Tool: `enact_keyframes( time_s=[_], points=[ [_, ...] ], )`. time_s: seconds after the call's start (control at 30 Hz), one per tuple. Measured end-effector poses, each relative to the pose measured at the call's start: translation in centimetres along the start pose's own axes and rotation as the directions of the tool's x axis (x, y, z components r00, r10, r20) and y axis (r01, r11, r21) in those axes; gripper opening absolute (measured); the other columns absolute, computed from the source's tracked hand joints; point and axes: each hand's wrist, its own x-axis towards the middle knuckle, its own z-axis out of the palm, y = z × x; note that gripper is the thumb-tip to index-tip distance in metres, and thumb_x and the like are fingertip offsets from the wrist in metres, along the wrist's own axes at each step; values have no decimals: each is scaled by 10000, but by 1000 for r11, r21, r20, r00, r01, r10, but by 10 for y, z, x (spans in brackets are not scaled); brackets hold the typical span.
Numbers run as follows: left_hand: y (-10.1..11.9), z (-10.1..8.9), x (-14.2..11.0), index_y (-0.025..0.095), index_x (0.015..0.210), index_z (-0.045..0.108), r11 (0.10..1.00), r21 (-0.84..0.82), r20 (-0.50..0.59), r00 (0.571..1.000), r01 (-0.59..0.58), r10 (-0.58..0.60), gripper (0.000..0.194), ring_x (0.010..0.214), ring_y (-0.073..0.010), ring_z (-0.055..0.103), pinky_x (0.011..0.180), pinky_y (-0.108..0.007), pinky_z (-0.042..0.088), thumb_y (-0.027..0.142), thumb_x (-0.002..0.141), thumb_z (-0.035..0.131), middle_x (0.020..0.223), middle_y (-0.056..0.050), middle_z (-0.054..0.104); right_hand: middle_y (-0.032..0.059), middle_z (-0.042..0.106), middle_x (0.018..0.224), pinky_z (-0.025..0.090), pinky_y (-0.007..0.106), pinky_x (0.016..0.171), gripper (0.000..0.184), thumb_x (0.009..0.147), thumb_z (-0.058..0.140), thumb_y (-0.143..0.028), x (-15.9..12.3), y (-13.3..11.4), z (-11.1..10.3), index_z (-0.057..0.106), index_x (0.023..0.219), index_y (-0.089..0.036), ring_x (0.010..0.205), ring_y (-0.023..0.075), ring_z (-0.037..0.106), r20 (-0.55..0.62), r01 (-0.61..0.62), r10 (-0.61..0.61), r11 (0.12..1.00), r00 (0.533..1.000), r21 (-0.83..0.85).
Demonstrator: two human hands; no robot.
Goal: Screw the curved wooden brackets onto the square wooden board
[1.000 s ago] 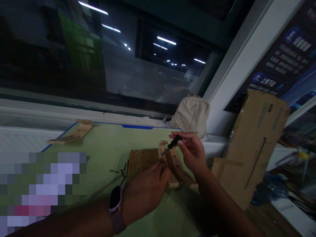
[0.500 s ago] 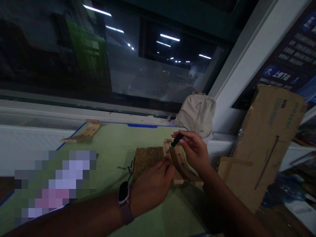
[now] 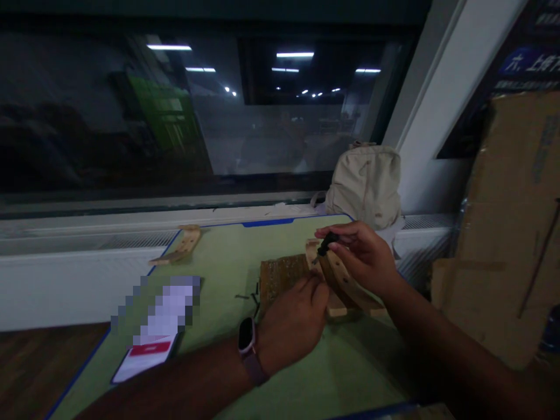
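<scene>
Near the desk's (image 3: 223,245) right edge, right hand's (image 3: 366,254) pinching one black tool (image 3: 328,242) by two wood strips (image 3: 350,284), can't tell left hand's (image 3: 294,326) hidden grip.

Left hand (image 3: 295,324) and right hand (image 3: 365,256), both bare, with uncovered forearms (image 3: 441,326); at the left wrist (image 3: 266,357), a slim watch (image 3: 249,345): glossy black, elongated, round-cornered display (image 3: 246,333), pale pinkish rim (image 3: 254,335), muted mauve strap (image 3: 255,370)

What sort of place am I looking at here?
Probably an indoor workspace, perhaps a small workshop: curved wooden pieces with holes lie on a green tabletop, the right hand holds a black-handled tool, and a radiator sits below the window.
</scene>
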Motion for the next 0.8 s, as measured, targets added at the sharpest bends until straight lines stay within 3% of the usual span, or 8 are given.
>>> enact_keyframes(
  time_s=[0.1, 0.2, 0.3, 0.4, 0.53, 0.63, 0.7, 0.8],
  points=[
    [-1, 1, -1, 146, 1142, 518, 1000, -12, -8, 1000, -8, 8, 244, 1221, -283, 598, 1039, -466, 533, 33, 938, 444, 1211, -162, 646, 31, 738, 870, 609, 343, 706, 181, 871, 736, -336, 1, 6, -3, 635, 993, -249, 781, 195, 731, -147, 17, -46, 981, 988, -192],
    [-2, 2, 0, 140, 1134, 519, 1000, -9, -7, 1000, -18, 18, 230, 1235, -289, 589, 1061, -477, 515, 36, 941, 450, 1211, -169, 647, 25, 705, 780, 592, 372, 693, 134, 830, 771, -327, 5, 6, -10, 682, 907, -265, 728, 211, 685, -127, 135, -201, 907, 971, -399],
    [-1, 1, 0, 126, 1132, 524, 1000, 9, 12, 1000, -2, 1, 223, 1208, -289, 606, 1049, -456, 524, 36, 934, 475, 1224, -175, 647, 65, 753, 964, 596, 424, 820, 158, 896, 688, -281, 8, -1, -9, 708, 1052, -281, 936, 246, 713, -33, 207, -231, 917, 972, -341],
    [1, -1, 0, 128, 1145, 518, 1000, 21, 8, 1000, 8, -8, 244, 1184, -280, 622, 1035, -445, 535, 27, 924, 487, 1242, -172, 646, 72, 752, 1130, 575, 449, 947, 250, 970, 574, -247, 6, -2, -2, 675, 1195, -288, 1109, 233, 697, 46, 145, -139, 974, 989, -176],
    [1, -3, 0, 137, 1141, 513, 1000, 26, -17, 1000, -16, 17, 288, 1210, -277, 609, 1048, -451, 527, -7, 896, 468, 1236, -169, 651, 56, 733, 1034, 602, 397, 869, 238, 954, 616, -297, 3, 11, 2, 656, 1186, -268, 965, 200, 718, -34, 23, -27, 992, 999, -124],
    [0, -4, 1, 132, 1137, 511, 999, 21, -18, 1000, -26, 26, 312, 1217, -283, 604, 1062, -455, 514, -28, 874, 458, 1224, -173, 654, 32, 684, 899, 588, 329, 722, 193, 872, 726, -296, 4, 12, -5, 666, 1049, -249, 816, 180, 681, -108, 87, -120, 958, 987, -272],
    [0, -4, 1, 141, 1132, 508, 1000, 12, -7, 1000, -18, 18, 314, 1198, -281, 612, 1037, -457, 529, -28, 873, 455, 1218, -163, 657, 25, 672, 855, 570, 317, 681, 179, 846, 750, -262, 6, 6, -9, 663, 1001, -247, 771, 174, 661, -58, 200, -232, 920, 971, -338],
    [2, -5, 2, 133, 1138, 510, 1000, 20, 18, 1000, -8, 8, 304, 1151, -283, 632, 972, -455, 564, -13, 877, 459, 1205, -166, 662, 75, 715, 1021, 580, 388, 853, 203, 889, 680, -213, 6, -4, -9, 658, 1088, -245, 985, 215, 692, 44, 293, -293, 909, 955, -296]
  ],
)
